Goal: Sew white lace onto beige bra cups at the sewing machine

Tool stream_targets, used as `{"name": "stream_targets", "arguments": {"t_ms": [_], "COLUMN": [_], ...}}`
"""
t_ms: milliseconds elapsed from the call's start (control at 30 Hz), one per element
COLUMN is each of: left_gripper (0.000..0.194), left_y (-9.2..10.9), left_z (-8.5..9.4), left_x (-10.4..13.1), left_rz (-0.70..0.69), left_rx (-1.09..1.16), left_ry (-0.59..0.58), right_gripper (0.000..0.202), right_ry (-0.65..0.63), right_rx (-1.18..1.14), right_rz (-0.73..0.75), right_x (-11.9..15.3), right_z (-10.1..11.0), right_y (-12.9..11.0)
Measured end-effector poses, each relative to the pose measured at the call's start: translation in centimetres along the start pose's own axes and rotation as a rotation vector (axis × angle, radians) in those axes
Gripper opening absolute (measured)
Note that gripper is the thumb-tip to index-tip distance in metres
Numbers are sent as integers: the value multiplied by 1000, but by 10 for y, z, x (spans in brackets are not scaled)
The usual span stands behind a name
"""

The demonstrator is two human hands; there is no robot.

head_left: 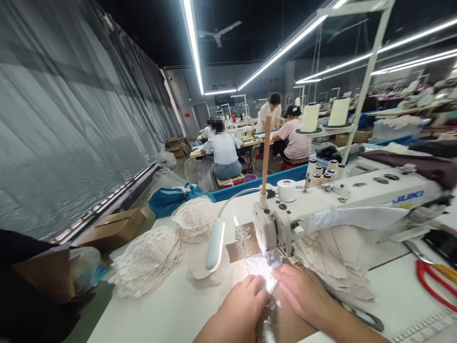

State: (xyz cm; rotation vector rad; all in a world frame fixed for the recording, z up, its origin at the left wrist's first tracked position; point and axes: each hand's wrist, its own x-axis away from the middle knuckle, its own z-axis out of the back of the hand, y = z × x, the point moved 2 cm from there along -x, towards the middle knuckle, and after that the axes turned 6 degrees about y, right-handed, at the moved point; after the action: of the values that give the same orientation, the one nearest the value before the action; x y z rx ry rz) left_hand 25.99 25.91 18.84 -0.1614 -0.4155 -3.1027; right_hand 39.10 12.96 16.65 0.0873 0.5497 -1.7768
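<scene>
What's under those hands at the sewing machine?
White cloth peeks out under the left hand, beside the right hand. Whatever their palms cover can't be seen.

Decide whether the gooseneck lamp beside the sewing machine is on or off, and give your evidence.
On: the gooseneck lamp shows a bright white glow along its right edge.

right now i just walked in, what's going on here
A person is working at a sewing machine with both bare hands. The left hand rests on a small white lacy piece, and the right hand is at its right edge. The piece lies brightly lit by the needle area. Two stacks of pale lacy pieces sit to the left, near a bendy-necked lamp.
</scene>
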Motion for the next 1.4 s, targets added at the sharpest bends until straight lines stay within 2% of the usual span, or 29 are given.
{"name": "stream_targets", "arguments": {"t_ms": [67,133,233,333,467,533,567,667,700,767,833,1033,1167,1333,1400], "left_gripper": [38,19,26,36,42,34,30,50,46,23,9,27,32,34,31], "left_y": [-4,-7,-15,-25,-35,-36,-36,-27,-23,-18,-18,-47,-62,-64,-64], "left_z": [-8,-9,-2,3,2,3,5,10,11,12,11,-2,-14,-20,-18], "left_x": [-7,-12,-12,-11,-10,-6,-3,6,7,8,4,-8,-11,-14,-14], "left_rz": [70,97,99,167,230,242,224,44,-13,-50,-2,165,244,325,344], "left_rx": [-60,-44,156,448,701,712,679,450,363,300,404,787,971,1112,1135], "left_ry": [-21,57,243,320,308,282,262,167,147,162,211,230,233,221,234], "right_gripper": [25,20,19,25,32,30,27,19,18,16,16,22,17,15,20], "right_ry": [16,26,37,44,16,-6,-16,-25,-22,-19,-22,-29,56,109,132], "right_rx": [16,20,2,-25,-43,-48,-50,-56,-58,-62,-69,-93,-6,94,127], "right_rz": [-3,5,32,60,99,109,109,96,91,87,93,123,206,278,285], "right_x": [0,0,2,4,5,3,2,-1,-1,-1,0,3,2,-4,-10], "right_z": [2,4,6,7,4,3,3,5,6,11,16,18,7,-10,-18], "right_y": [-1,-2,-4,-9,-18,-22,-24,-26,-27,-28,-30,-31,-27,-38,-44]}}
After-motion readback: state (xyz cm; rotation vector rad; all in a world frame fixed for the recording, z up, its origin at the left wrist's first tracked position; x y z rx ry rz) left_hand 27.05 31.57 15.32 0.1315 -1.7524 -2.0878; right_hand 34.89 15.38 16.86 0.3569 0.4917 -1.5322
